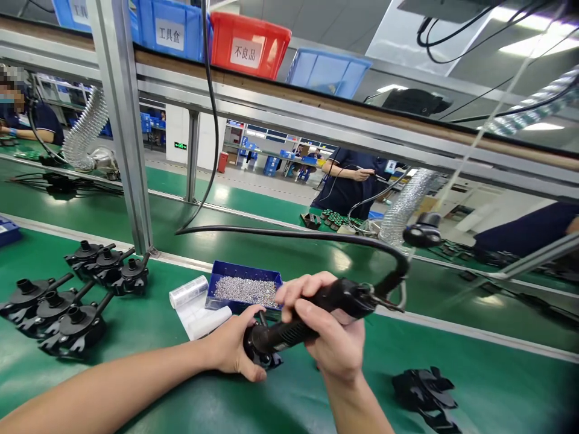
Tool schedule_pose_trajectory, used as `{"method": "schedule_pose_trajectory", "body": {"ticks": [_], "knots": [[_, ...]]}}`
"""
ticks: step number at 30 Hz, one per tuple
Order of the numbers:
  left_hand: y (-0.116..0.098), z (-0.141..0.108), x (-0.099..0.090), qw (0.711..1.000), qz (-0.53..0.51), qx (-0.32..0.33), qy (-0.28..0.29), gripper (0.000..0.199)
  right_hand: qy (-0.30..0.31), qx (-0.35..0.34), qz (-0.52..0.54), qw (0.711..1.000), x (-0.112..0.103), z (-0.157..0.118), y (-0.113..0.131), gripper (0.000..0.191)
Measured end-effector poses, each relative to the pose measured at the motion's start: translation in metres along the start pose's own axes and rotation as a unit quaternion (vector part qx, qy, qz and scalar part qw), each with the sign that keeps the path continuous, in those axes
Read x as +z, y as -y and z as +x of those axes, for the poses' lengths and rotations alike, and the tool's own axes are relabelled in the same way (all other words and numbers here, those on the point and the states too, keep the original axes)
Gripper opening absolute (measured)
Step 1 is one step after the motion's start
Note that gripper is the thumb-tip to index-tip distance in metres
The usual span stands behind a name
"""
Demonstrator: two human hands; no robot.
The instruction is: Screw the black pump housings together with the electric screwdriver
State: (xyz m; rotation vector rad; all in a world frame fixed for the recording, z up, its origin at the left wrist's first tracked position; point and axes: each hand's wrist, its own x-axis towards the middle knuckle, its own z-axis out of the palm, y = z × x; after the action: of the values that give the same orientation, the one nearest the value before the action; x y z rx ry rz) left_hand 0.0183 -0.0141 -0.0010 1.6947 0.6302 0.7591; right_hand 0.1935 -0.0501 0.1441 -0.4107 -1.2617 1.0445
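My right hand [335,337] is wrapped round a black electric screwdriver [312,313], its cord leaving the back end. The tool tilts down to the left, its front end against a black plastic part [265,358] on the green bench. My left hand [237,349] grips that part from the left, thumb and fingers around it; much of the part is hidden by the hand and tool. Just behind, a blue tray [244,271] holds many small shiny metal pieces, probably screws. A roll of white film [192,292] lies partly unrolled beside the tray.
Several similar black parts [79,322] stand in two groups at left. Other black pieces [425,392] lie at right. A metal post [122,120] rises behind, and a black cable [271,230] crosses above the bench. A person [353,175] works across the bench.
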Motion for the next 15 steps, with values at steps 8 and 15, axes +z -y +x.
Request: {"method": "schedule_pose_trajectory", "body": {"ticks": [8,15], "knots": [[-0.001,-0.003,-0.002,0.998,0.030,-0.049,-0.015,0.121,0.041,0.037,0.043,0.998,-0.024,0.006,0.003,0.018],[-0.005,-0.001,-0.002,0.998,0.021,-0.052,-0.009,0.120,0.094,0.071,0.049,0.992,-0.021,0.000,-0.004,0.016]]}}
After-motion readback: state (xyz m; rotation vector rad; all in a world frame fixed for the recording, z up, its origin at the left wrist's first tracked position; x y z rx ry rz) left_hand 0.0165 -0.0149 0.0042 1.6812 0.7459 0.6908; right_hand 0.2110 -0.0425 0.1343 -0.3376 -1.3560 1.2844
